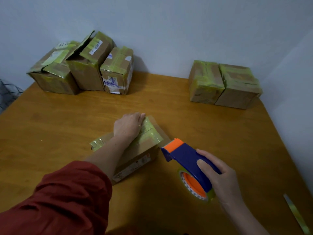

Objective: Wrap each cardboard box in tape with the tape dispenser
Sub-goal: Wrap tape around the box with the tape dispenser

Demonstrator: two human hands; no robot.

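Yellow-green tape [149, 133] already crosses the top of the cardboard box [135, 155] being worked on. It is pressed down by the left hand [128, 126], which is laid palm-down with the fingers reaching to the far edge; nothing is pinched. Just right of that hand the tape dispenser [184, 155] is gripped by the right hand [220, 177]. The fingers and thumb are wrapped round its blue body, and its orange nose is brought against the box's right edge. The tape roll [194, 185] is carried under that grip. Whether the tape runs unbroken from nose to box cannot be told.

Well beyond the right hand, two boxes [223, 83] are set touching each other on the table [186, 116], banded heavily in the same tape; these are judged finished. Well beyond the left hand, three boxes [84, 68] are grouped together, patchily taped, one with a flap raised; these are judged still to be wrapped. The box under the left hand is taken as part-wrapped, with its sides not yet covered. Roughly half the work is reckoned to be left.
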